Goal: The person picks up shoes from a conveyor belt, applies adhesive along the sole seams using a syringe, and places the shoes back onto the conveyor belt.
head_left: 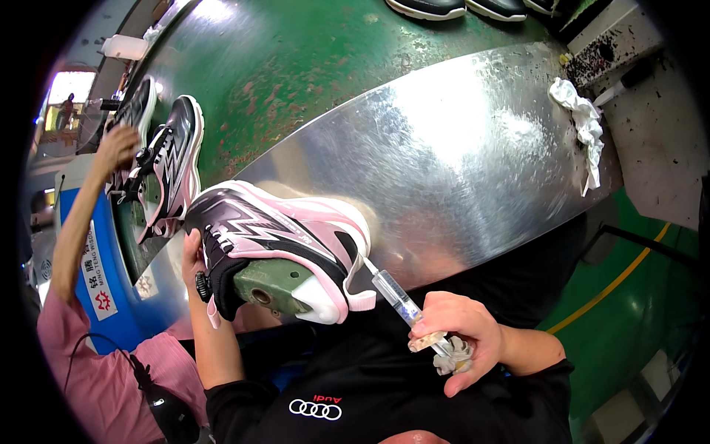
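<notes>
to the right we find a crumpled white tissue (580, 122) on the end of a shiny metal sheet (458, 222), which lies over a green worktop (296, 66). just beyond it we notice a pale block (610, 48) spattered with dark marks. at the far edge we see black shoes (429, 7) with white soles. on the left we have a laced dark shoe (177, 152), a white bottle (124, 47) farther off, and, nearer us, a blue panel (68, 214) and a co-worker in pink (133, 392). a yellow line (610, 285) crosses the green floor (629, 325) at right.
</notes>
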A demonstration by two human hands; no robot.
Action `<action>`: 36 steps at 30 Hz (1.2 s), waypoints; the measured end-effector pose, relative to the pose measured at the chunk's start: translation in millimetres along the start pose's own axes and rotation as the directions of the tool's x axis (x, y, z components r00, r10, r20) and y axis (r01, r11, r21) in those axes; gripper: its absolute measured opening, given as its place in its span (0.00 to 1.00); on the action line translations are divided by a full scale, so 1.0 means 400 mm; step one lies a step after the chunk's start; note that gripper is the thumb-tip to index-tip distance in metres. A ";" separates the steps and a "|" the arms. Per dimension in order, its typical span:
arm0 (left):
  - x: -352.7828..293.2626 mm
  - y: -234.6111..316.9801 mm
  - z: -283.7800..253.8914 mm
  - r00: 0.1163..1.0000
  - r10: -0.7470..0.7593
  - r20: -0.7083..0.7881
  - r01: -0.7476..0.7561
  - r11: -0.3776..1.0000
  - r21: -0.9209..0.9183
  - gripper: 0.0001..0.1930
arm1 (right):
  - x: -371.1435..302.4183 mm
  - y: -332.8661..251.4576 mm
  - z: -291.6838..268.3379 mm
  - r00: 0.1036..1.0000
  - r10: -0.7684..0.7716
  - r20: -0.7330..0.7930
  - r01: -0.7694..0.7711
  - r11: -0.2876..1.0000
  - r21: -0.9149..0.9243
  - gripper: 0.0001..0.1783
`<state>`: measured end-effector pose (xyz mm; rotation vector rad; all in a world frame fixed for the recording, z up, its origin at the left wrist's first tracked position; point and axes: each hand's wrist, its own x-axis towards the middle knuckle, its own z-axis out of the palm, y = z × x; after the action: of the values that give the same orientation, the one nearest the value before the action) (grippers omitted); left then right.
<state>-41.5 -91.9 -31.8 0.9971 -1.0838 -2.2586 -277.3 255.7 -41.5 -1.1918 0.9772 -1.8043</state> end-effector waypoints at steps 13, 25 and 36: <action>-0.132 -0.021 -0.046 0.995 0.063 0.075 -0.067 0.996 0.064 0.21 | 0.025 0.005 0.009 0.999 0.028 0.018 -0.026 0.998 -0.064 0.37; -0.245 -0.048 -0.043 0.992 -0.038 -0.124 0.027 0.996 -0.088 0.22 | 0.026 0.005 0.026 1.000 0.016 0.008 -0.015 0.998 -0.060 0.35; -0.329 -0.100 0.034 0.984 -0.136 -0.112 0.138 0.990 0.016 0.30 | 0.023 -0.007 0.037 1.000 0.023 0.012 -0.021 0.993 -0.114 0.35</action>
<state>29.6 22.9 -3.3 1.2262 -1.0251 -2.2710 -266.6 246.1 -31.5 -1.2559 1.0934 -1.7409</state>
